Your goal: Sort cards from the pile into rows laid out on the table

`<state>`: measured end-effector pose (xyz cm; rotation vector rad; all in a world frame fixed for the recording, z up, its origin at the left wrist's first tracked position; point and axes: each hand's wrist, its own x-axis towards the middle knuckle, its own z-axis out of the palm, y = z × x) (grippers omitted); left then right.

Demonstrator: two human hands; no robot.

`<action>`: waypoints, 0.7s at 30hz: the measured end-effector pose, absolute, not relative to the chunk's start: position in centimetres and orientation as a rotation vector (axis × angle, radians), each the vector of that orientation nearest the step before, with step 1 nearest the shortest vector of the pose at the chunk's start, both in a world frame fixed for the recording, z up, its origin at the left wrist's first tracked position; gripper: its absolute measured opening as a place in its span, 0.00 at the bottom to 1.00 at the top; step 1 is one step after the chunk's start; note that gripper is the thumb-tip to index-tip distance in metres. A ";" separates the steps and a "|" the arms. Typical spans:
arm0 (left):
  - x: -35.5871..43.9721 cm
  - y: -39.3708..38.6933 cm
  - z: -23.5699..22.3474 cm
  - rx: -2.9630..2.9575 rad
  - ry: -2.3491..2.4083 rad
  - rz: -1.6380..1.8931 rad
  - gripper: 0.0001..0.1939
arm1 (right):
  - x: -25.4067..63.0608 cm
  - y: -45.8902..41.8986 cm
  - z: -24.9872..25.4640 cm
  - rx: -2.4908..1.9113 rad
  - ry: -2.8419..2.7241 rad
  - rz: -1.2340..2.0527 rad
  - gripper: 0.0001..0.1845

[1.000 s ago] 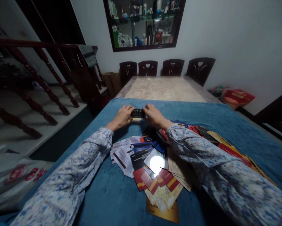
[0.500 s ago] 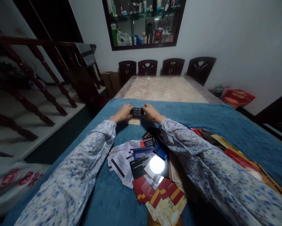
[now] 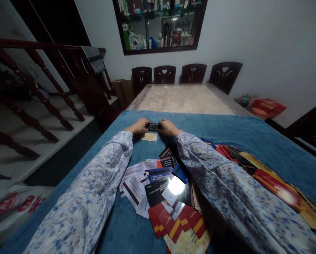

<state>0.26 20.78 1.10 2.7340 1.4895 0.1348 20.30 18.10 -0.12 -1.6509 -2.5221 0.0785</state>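
At the far part of the blue cloth [image 3: 107, 211], a black card [image 3: 153, 127] with light lettering is held by its short ends. My left hand [image 3: 138, 126] closes on its left end and my right hand [image 3: 169, 127] on its right end. Whether more cards lie under it cannot be seen. Just on the near side, a pale yellow card [image 3: 149, 137] lies flat on the cloth. Between my forearms spreads a pile of loose cards: white cards with a dark stripe [image 3: 135, 190], blue ones [image 3: 158, 174], black ones [image 3: 155, 192] and red ones [image 3: 171, 220]. My right sleeve covers part of the pile.
On the right, a row of overlapping red, black and gold cards [image 3: 276, 185] runs along the cloth beyond my right forearm. The bare tabletop [image 3: 179, 98] continues behind the cloth, with chairs [image 3: 165, 76] at its far end. A white plastic bag [image 3: 17, 208] is at the lower left.
Both hands stay around the black card, which looks slightly lower and flatter. My right forearm has shifted a little left, showing more of the right-hand row. The view has tilted slightly.
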 end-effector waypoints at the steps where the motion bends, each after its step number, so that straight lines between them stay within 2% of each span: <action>1: 0.3 20.9 1.1 2.720 1.500 0.121 0.20 | 20.3 18.2 -0.2 -1.654 -2.519 0.084 0.18; 21: 0.1 22.0 0.6 2.627 1.538 0.079 0.23 | 20.1 18.5 -0.9 -1.699 -2.462 0.140 0.19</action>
